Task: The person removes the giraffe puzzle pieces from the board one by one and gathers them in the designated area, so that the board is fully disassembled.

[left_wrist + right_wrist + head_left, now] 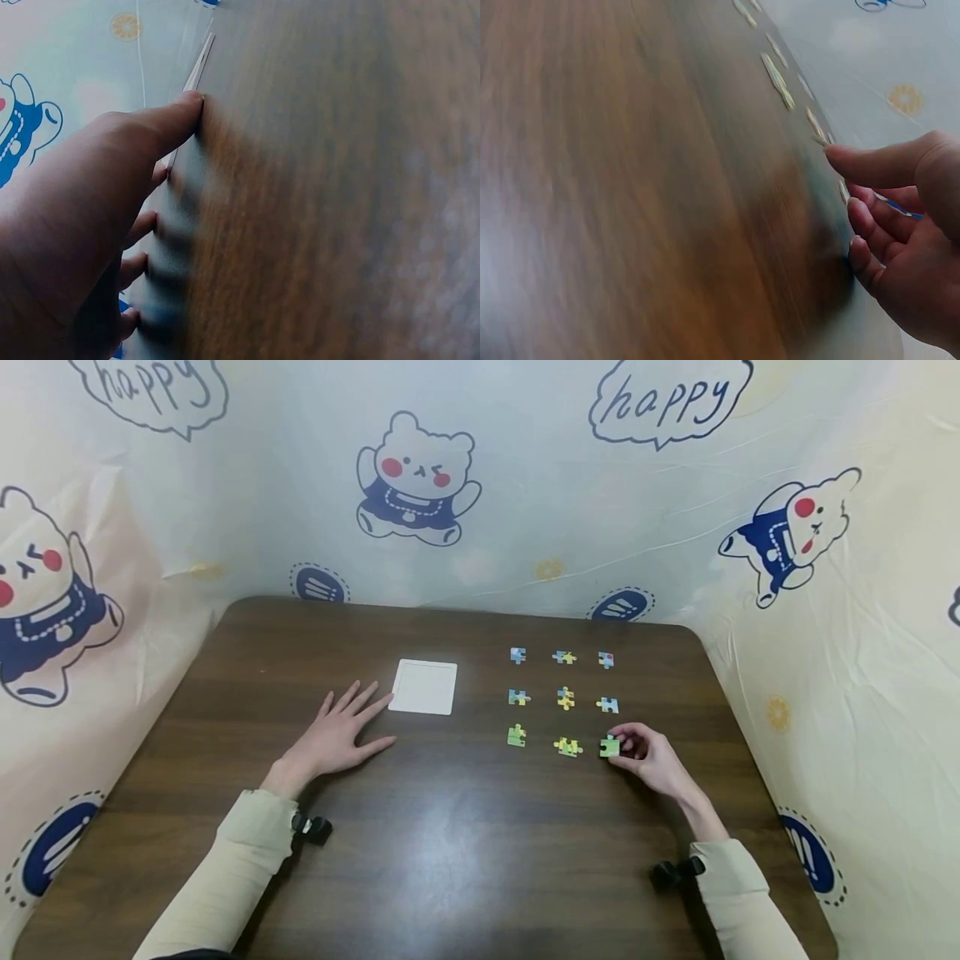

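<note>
My left hand (333,739) lies on the table with its fingers spread, the index fingertip at the left edge of a square white puzzle tray (424,688). In the left wrist view the tray (196,66) shows only as a thin edge past the thumb. At the lower right of the laid-out pieces, my right hand (654,762) pinches a green jigsaw piece (609,747) between thumb and index finger, low over the tabletop. Beside it lies a yellow-green jigsaw piece (568,747), and above it a blue jigsaw piece (608,705).
More jigsaw pieces lie apart in rows, among them a green one (516,735), a yellow one (566,697) and a blue one (517,655). The brown wooden table (450,852) meets a patterned curtain (525,485) at its back and sides.
</note>
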`<state>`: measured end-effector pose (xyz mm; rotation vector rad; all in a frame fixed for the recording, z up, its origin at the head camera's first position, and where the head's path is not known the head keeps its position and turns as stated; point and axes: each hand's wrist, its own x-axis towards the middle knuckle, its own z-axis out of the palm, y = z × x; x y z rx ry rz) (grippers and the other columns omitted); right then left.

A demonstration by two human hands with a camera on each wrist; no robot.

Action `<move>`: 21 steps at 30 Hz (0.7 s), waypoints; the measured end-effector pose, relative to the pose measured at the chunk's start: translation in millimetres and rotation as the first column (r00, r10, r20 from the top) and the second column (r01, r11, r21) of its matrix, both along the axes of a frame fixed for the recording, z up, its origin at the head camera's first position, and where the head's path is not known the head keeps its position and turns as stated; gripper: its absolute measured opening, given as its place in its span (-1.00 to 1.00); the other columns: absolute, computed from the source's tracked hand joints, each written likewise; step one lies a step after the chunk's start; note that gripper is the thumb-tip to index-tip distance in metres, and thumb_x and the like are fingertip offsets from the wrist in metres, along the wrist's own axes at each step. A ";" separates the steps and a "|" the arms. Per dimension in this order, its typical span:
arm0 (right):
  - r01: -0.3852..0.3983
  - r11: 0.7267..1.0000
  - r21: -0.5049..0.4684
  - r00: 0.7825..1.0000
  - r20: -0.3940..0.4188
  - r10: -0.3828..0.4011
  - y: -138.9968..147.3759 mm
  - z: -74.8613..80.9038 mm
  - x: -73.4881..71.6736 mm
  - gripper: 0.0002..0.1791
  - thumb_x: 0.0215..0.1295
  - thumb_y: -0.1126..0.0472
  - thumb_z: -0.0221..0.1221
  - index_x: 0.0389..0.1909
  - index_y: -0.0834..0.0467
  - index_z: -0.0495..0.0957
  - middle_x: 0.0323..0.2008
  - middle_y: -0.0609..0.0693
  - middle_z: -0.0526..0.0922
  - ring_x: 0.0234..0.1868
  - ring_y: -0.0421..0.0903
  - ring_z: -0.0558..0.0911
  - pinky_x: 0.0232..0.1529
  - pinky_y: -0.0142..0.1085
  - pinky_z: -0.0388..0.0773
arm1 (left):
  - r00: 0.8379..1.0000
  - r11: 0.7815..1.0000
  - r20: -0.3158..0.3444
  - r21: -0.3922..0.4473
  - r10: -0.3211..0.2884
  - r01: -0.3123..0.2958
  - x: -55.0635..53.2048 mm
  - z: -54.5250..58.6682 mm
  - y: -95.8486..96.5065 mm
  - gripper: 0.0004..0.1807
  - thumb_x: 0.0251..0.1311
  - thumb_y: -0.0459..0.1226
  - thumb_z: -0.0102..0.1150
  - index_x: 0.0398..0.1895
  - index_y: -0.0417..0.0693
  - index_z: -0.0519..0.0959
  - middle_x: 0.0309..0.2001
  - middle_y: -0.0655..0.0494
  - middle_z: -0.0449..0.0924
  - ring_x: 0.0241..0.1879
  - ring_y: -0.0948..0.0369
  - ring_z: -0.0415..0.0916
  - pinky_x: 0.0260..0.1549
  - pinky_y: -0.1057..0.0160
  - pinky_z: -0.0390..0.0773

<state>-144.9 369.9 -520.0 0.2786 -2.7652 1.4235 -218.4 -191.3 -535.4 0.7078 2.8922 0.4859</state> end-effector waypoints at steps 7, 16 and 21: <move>-0.049 0.997 0.063 0.999 -0.011 0.050 9.8 -4.2 1.9 -0.61 0.23 0.51 0.50 0.06 0.44 0.67 -0.12 0.29 0.67 -0.18 -0.15 0.53 -0.25 -0.39 0.47 | 1.000 1.000 0.006 -0.002 -0.001 0.001 0.3 -0.3 -1.0 -0.06 0.54 0.29 0.15 0.82 0.20 0.09 0.83 -0.13 -0.08 0.81 -0.28 -0.22 0.67 -0.55 -0.22; -0.079 0.994 0.075 0.997 0.022 0.078 11.8 -2.4 -0.4 -0.54 0.24 0.44 0.53 0.14 0.41 0.68 -0.10 0.25 0.64 -0.16 0.01 0.52 -0.23 -0.34 0.47 | 1.000 1.000 0.004 0.002 -0.005 0.005 -1.5 2.6 0.1 -0.06 0.54 0.26 0.17 0.82 0.18 0.11 0.83 -0.13 -0.06 0.81 -0.27 -0.20 0.67 -0.54 -0.22; -0.001 0.999 0.045 1.000 0.013 0.001 8.8 2.8 -5.9 -0.52 0.30 0.44 0.50 0.21 0.42 0.65 -0.11 0.29 0.68 -0.18 -0.13 0.58 -0.22 -0.44 0.52 | 0.998 0.999 0.059 0.035 -0.005 0.003 -3.5 13.0 -0.2 -0.05 0.53 0.24 0.21 0.81 0.14 0.12 0.82 -0.19 -0.05 0.80 -0.31 -0.18 0.66 -0.56 -0.21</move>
